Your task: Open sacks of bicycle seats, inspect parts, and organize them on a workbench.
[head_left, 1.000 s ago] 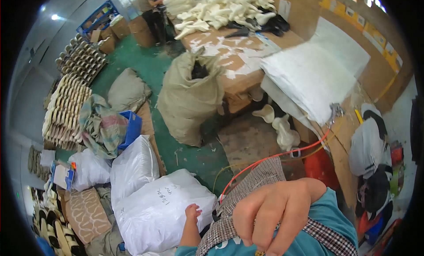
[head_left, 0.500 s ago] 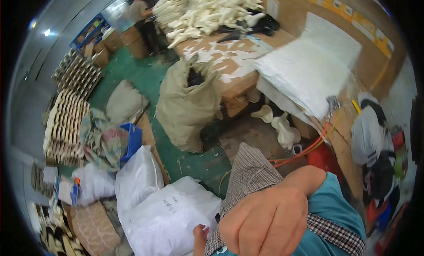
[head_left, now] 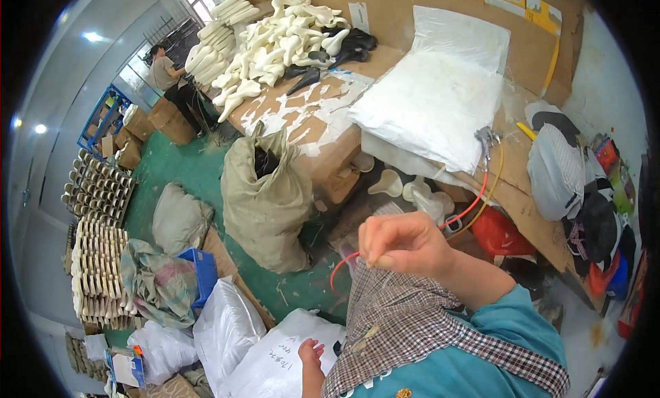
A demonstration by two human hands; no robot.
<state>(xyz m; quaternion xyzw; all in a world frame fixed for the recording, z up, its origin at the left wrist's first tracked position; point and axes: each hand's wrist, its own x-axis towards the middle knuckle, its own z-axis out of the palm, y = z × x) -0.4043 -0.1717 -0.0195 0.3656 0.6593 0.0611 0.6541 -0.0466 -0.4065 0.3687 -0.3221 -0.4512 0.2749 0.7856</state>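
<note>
The bench (head_left: 531, 209) is standing ahead. The white sack (head_left: 271, 367), cut off below, is lying by the loosely spreading left hand (head_left: 311, 352). Above the checked apron (head_left: 395, 322), the right hand (head_left: 399, 245) is now showing higher, seemingly working clear of it, fingers curling together; anything pinched is staying hidden.

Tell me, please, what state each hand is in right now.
Left hand: loosely open, nothing seen in it.
Right hand: curled closed; whether it holds anything cannot be told.
</note>
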